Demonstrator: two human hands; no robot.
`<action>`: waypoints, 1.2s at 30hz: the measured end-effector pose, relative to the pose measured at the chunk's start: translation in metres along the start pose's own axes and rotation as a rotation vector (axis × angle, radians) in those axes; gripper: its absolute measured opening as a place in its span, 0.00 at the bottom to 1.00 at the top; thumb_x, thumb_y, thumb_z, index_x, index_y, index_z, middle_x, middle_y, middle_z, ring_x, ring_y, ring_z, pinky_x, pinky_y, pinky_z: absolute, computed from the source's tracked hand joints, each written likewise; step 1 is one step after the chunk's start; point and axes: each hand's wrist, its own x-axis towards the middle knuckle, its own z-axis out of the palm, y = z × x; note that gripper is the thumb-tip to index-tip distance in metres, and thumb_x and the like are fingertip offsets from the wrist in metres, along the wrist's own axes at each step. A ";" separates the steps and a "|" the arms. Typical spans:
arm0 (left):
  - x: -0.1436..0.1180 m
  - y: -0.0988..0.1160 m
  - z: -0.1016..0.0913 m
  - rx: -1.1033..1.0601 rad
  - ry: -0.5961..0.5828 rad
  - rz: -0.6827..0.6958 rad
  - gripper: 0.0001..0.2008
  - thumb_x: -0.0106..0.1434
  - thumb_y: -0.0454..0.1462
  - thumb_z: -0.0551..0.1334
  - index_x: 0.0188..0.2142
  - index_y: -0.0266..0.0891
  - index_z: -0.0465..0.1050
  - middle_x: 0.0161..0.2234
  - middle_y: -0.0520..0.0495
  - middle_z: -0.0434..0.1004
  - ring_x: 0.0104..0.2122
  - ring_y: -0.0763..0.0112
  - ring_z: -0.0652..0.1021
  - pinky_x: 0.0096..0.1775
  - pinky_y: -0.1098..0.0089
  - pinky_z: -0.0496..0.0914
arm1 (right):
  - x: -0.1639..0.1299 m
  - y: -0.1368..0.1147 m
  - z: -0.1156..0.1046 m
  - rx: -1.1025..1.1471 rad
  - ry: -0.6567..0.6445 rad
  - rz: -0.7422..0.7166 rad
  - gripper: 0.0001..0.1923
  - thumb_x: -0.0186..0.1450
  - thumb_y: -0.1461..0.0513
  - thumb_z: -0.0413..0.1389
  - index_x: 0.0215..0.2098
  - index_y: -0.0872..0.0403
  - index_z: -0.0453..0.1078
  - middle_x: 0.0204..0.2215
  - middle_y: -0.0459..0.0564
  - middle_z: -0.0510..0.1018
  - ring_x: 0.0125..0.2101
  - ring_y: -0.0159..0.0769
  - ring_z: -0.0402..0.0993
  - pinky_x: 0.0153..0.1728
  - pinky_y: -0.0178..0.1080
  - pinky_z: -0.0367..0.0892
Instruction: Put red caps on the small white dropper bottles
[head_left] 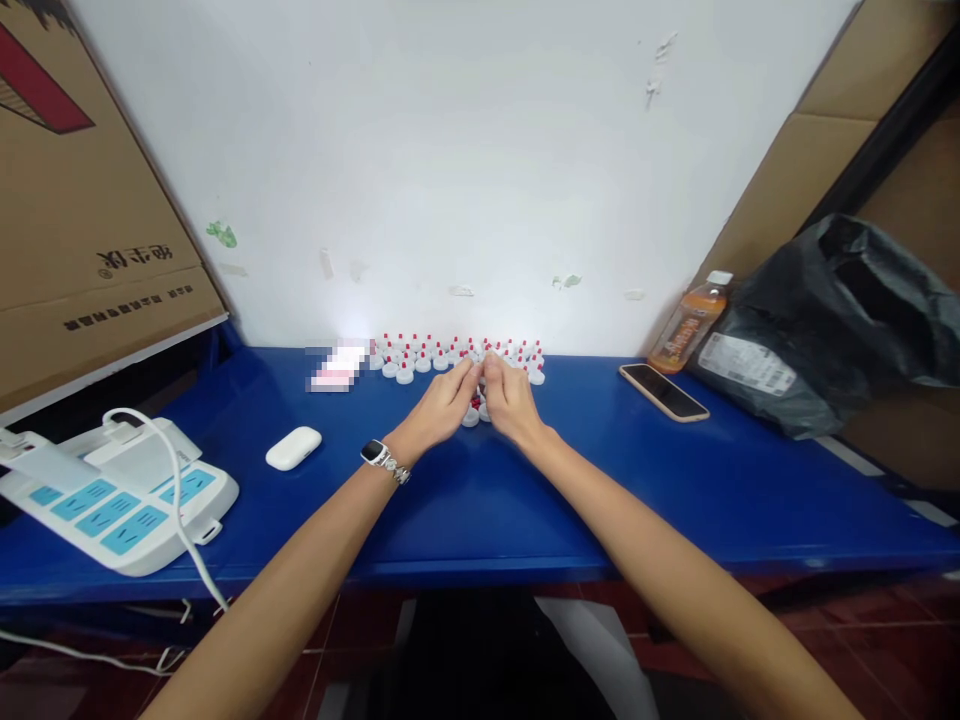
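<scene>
Both hands, the left hand [444, 405] and right hand [510, 400], are pressed together fingertip to fingertip over small white red-tipped plastic caps [420, 358] (what is pinched cannot be told) on the blue tabletop [675, 480].

caps [420, 357] | small, white, red-tipped | upright in rows | blue table's far edge, by wall

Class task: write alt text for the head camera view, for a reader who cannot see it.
Two bare hands, left hand and right hand, meet fingertip to fingertip over a cluster of small white caps with red tips on a blue table against a white wall. A phone and bottle lie right; a power strip left.
</scene>
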 end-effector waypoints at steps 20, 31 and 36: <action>0.014 -0.049 -0.007 0.300 -0.052 0.074 0.10 0.68 0.43 0.60 0.39 0.40 0.76 0.37 0.45 0.74 0.41 0.62 0.73 0.48 0.61 0.67 | 0.013 0.022 -0.013 0.134 0.016 0.125 0.20 0.71 0.47 0.48 0.37 0.51 0.72 0.26 0.44 0.73 0.30 0.34 0.69 0.34 0.36 0.62; 0.003 -0.043 -0.041 0.316 0.040 -0.012 0.15 0.70 0.45 0.54 0.36 0.39 0.74 0.36 0.46 0.76 0.36 0.64 0.74 0.42 0.63 0.68 | 0.032 0.036 -0.007 0.117 -0.048 0.067 0.16 0.67 0.52 0.56 0.35 0.54 0.80 0.27 0.48 0.76 0.30 0.36 0.69 0.35 0.38 0.64; 0.001 -0.044 -0.050 0.345 0.057 -0.079 0.15 0.70 0.43 0.53 0.34 0.39 0.75 0.35 0.46 0.77 0.37 0.64 0.74 0.41 0.63 0.67 | 0.057 0.039 0.013 0.027 -0.240 0.058 0.10 0.65 0.61 0.56 0.36 0.56 0.80 0.31 0.49 0.83 0.31 0.35 0.74 0.36 0.36 0.65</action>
